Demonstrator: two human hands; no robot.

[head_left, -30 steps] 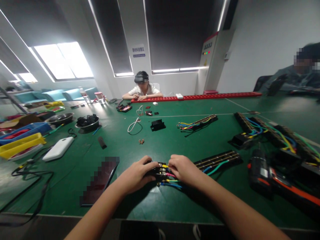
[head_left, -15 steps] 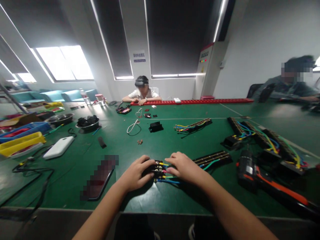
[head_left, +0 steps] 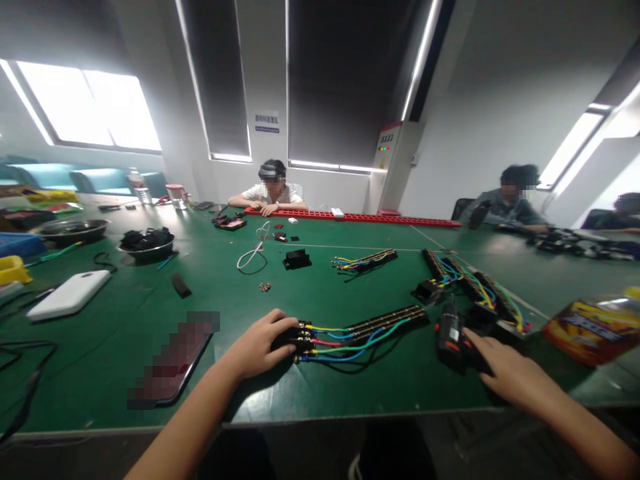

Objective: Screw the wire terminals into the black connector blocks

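Compared w/ ½ sec ago: gone away from the coloured wires (head_left: 334, 361) w/ right hand (head_left: 505, 370), and come to the handle of black-orange power drill (head_left: 450, 337), well to the right of left hand (head_left: 267, 343). Turned more to the right in camera view too, w/ orange bottle (head_left: 595, 330) now visible on the outer side of right hand, and w/ yellow tray (head_left: 14, 271), far left of left hand, now more cut off by picture edge.

Holding w/ left hand, same as before, black terminal block (head_left: 304, 339), w/ fingers bent over the top and thumb at near side, approx. half curled. Just right of left fingertips: free end of this block, w/ wires running to black-and-gold strip (head_left: 395, 320), btwn both hands.

Impossible to say how tightly closed for right hand, bec. of drill handle mostly covered by it. Hidden also: other end of block, under left hand. Hard to make out: phone (head_left: 175, 363) left of left hand, masked by mosaic; copper-coloured bits (head_left: 265, 287) beyond left hand, too small; other wired strips (head_left: 465, 283) beyond right hand, dark, overlapping, difficult to count; bottle label, blurred.
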